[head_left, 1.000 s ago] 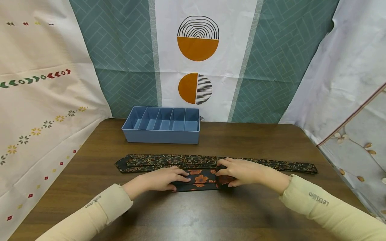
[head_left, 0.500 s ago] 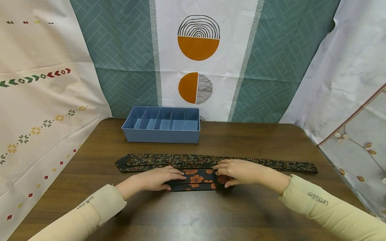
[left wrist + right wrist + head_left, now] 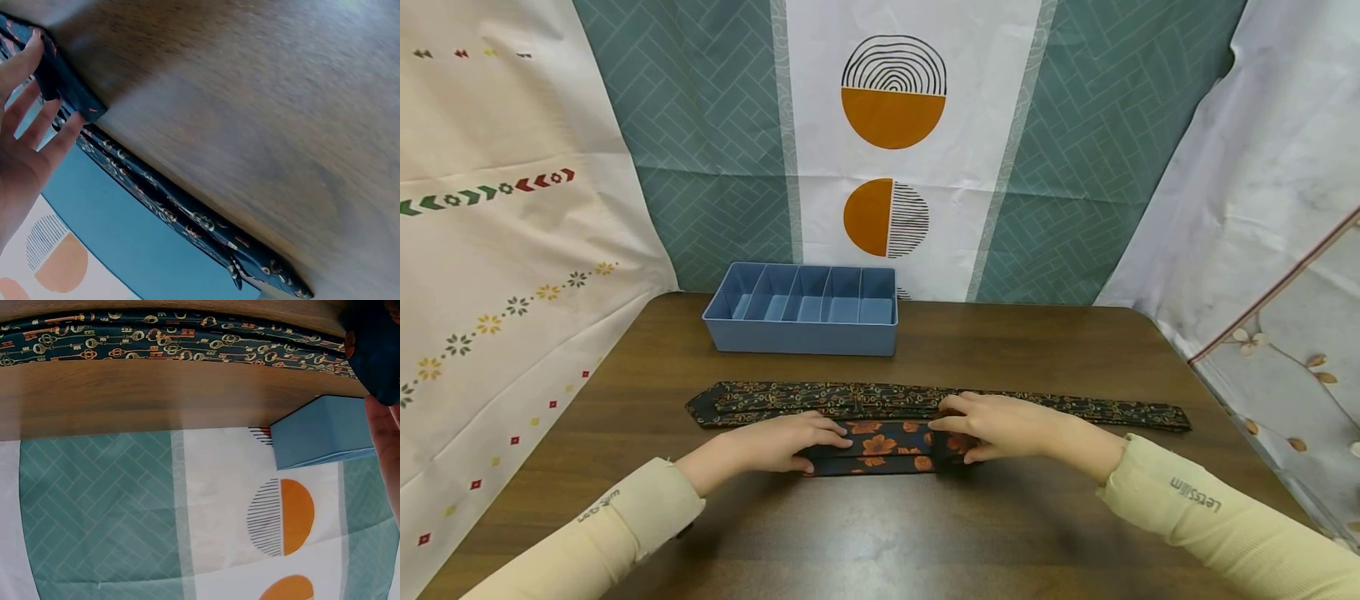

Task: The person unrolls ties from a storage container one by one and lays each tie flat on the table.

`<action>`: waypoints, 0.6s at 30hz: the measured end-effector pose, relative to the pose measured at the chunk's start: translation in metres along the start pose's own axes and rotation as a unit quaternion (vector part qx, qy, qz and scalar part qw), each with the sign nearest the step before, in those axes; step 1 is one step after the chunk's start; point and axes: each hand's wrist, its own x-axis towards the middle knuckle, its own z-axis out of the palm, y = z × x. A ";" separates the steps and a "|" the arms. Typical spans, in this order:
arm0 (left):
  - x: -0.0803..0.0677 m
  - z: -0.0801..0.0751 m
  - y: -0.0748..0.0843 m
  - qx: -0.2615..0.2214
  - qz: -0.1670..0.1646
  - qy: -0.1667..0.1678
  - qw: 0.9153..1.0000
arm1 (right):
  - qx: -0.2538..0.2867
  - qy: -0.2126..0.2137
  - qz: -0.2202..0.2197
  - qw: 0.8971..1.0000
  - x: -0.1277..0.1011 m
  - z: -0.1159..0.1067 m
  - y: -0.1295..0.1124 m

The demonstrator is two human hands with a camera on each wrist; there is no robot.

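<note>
A dark necktie with orange flowers lies crosswise in front of me, between my two hands. My left hand grips its left part, thumb at the near edge and fingers at the far edge. In the left wrist view, that hand's thumb and fingers lie on either side of the tie. My right hand has its fingers curled round a bunched part at the right, largely hidden under the palm. The right wrist view catches this dark part above the fingertips. Just behind lies a key-patterned necktie, folded lengthwise.
A blue box with several narrow compartments stands at the back left of the brown wooden table. Patterned cloths hang behind the table and along both sides.
My left hand has moved a little to the left, and the flowered stretch of the tie has shifted left with it. My right hand stays in nearly the same place.
</note>
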 end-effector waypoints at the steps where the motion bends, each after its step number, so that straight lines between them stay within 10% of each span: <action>1: -0.001 0.000 0.000 -0.002 -0.001 -0.002 1.000 | 0.002 0.000 0.001 1.000 -0.001 0.000 0.000; 18: -0.005 -0.013 0.002 0.034 -0.029 -0.037 0.998 | 0.007 0.001 -0.002 1.000 -0.003 0.004 0.001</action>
